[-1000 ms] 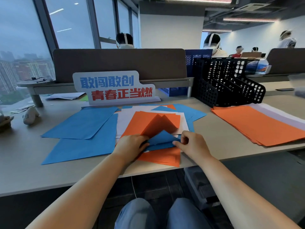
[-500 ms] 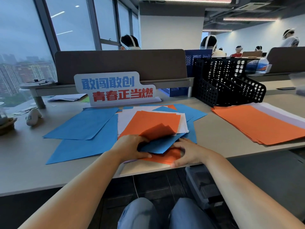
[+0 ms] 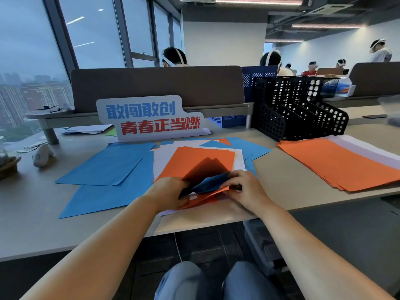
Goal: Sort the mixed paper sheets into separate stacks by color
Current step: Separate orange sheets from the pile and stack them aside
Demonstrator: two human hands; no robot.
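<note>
Mixed pile (image 3: 201, 155) centre with near edges lifted, blue sheets (image 3: 108, 163) left, orange stack (image 3: 337, 163) right

Tall windows (image 3: 93, 33) at left, white wall (image 3: 223, 42) beyond, strip lights (image 3: 257, 0) overhead, brown divider (image 3: 155, 85) behind grey desk (image 3: 32, 213), dark floor (image 3: 205, 241) below.

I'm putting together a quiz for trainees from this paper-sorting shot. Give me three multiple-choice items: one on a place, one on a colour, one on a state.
1. From the mixed pile, the orange stack lies: A) left B) right C) underneath
2. The lifted sheet is: A) blue B) green C) yellow
3. The left grip and right grip are: A) open, idle B) pinching sheets at the pile's near edge C) out of view
Key: 1 B, it lies on the person's right; 2 A, blue shows between the grips; 3 B, both curl round the sheets.
</note>
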